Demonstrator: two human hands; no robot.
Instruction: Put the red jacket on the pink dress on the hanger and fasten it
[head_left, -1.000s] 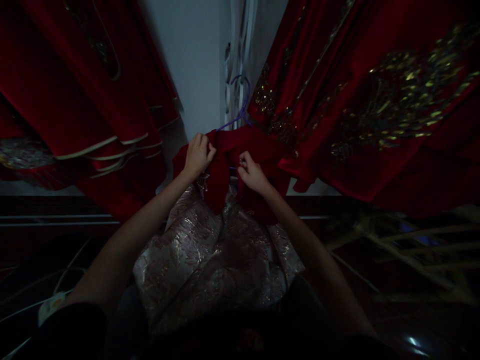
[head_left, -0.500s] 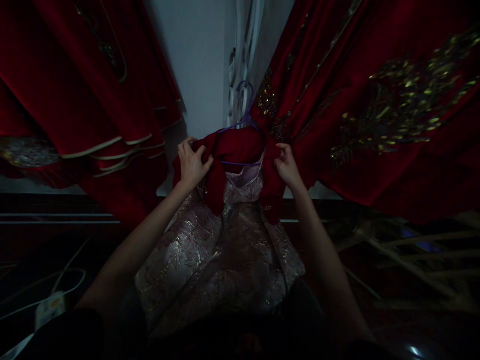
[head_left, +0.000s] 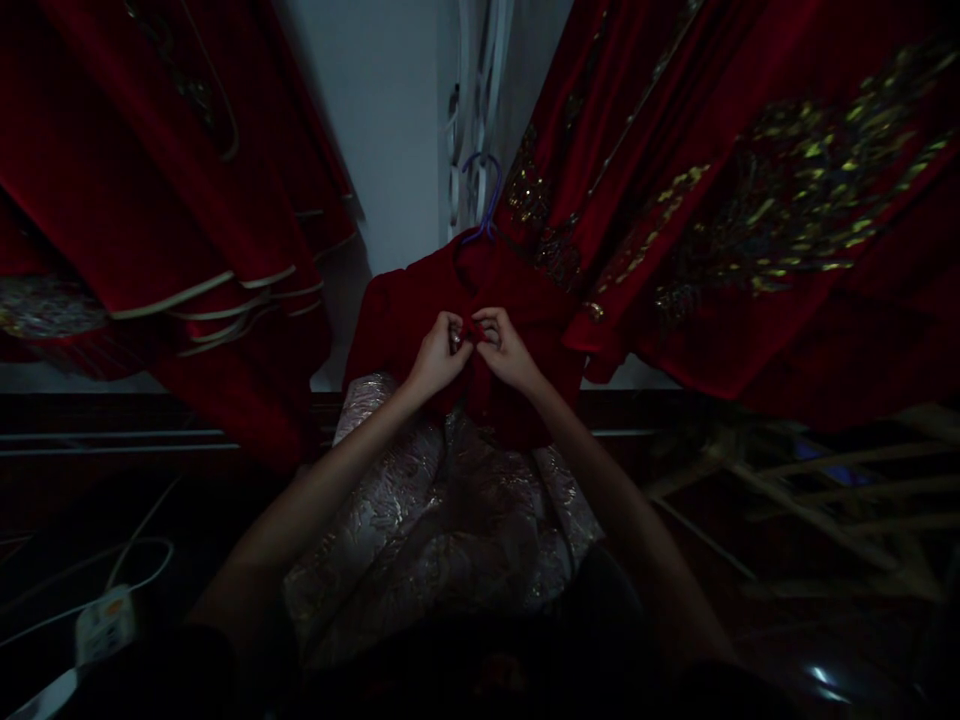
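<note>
A short red jacket [head_left: 397, 310] hangs on a purple hanger [head_left: 489, 195] over a pale, shiny patterned dress [head_left: 457, 520]. My left hand [head_left: 441, 355] and my right hand [head_left: 506, 345] meet at the middle of the jacket's front, fingertips almost touching. Each hand pinches one front edge of the jacket just under the neckline. Whatever small fastening may lie between the fingers is too dark to make out. The dress's top is covered by the jacket, while its wide skirt spreads below toward me.
Red garments [head_left: 225, 220] with pale trim hang on the left, and red cloth with gold sequins [head_left: 817, 200] hangs on the right. A power strip [head_left: 105, 625] with white cables lies at lower left. A wooden frame [head_left: 817, 520] stands at lower right.
Both hands have moved inward from the jacket's shoulders to the centre of its front. The jacket's front panels have come together, covering the dress's neckline and the hanger bar.
</note>
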